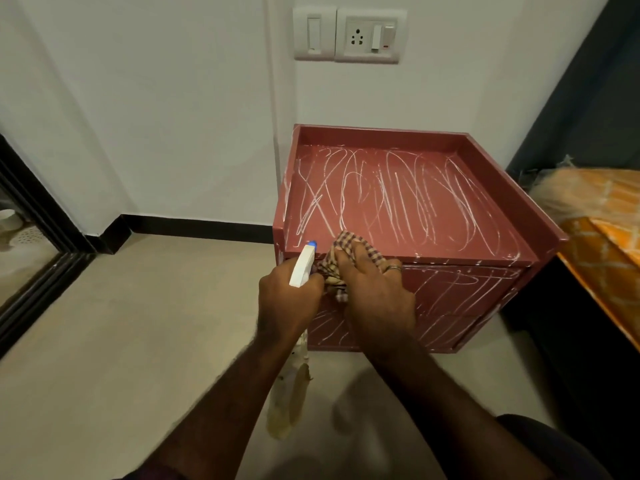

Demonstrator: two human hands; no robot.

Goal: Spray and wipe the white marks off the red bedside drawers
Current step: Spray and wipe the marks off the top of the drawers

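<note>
The red bedside drawers [460, 289] stand against the white wall, with white scribbled marks [391, 192] all over the recessed top and the drawer fronts. My left hand [284, 303] grips a spray bottle [303, 265] with a white head and blue nozzle, aimed at the front left corner of the top. Its clear body hangs below the hand. My right hand [374, 289] presses a checked cloth [346, 247] against the front edge of the top, right beside the nozzle.
A bed with an orange patterned cover [602, 244] stands close on the right of the drawers. A wall socket and switches [349, 34] sit above. A dark-framed doorway [31, 230] lies at the left. Beige floor [138, 341] stretches in front.
</note>
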